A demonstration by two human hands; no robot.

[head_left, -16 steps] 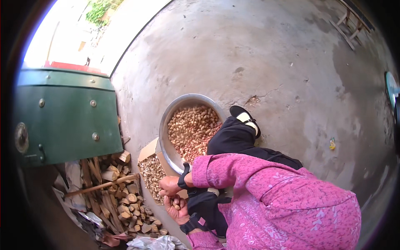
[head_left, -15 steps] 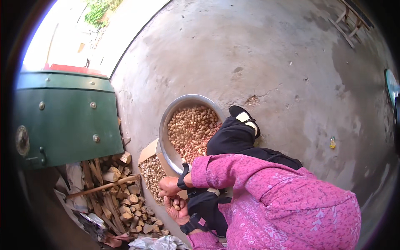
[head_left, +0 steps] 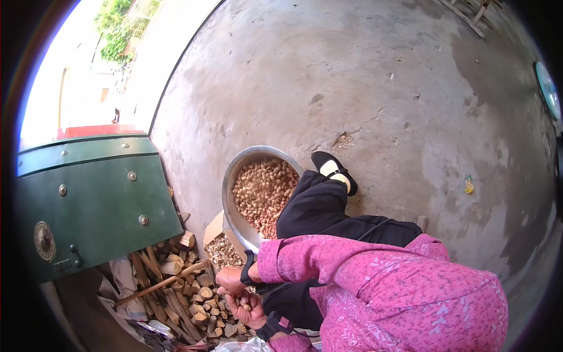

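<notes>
My left hand point(head_left: 251, 314), a dark strap at its wrist, is curled around several unshelled peanuts point(head_left: 245, 305) that show in its palm. My right hand point(head_left: 230, 280), also strapped at the wrist, is closed just above it, its fingertips meeting the left hand's fingers. What lies in the right fingertips is hidden. Beyond the hands stands a wide metal basin point(head_left: 229, 201), holding unshelled peanuts point(head_left: 265, 179) and reddish shelled kernels point(head_left: 265, 224). Against the basin's near left side is an open cardboard box point(head_left: 213, 229) with broken peanut shells point(head_left: 223, 252) in it.
Split firewood point(head_left: 199, 293) is piled left of my hands, with a long stick point(head_left: 161, 286) across it. A green metal panel point(head_left: 99, 205) with round studs stands above the pile. My shoe point(head_left: 335, 171) rests on the concrete floor right of the basin; a small yellow wrapper point(head_left: 468, 184) lies farther right.
The view has shifted, so the basin, panel and woodpile appear lower. My hands remain together, with peanuts still in the left palm.
</notes>
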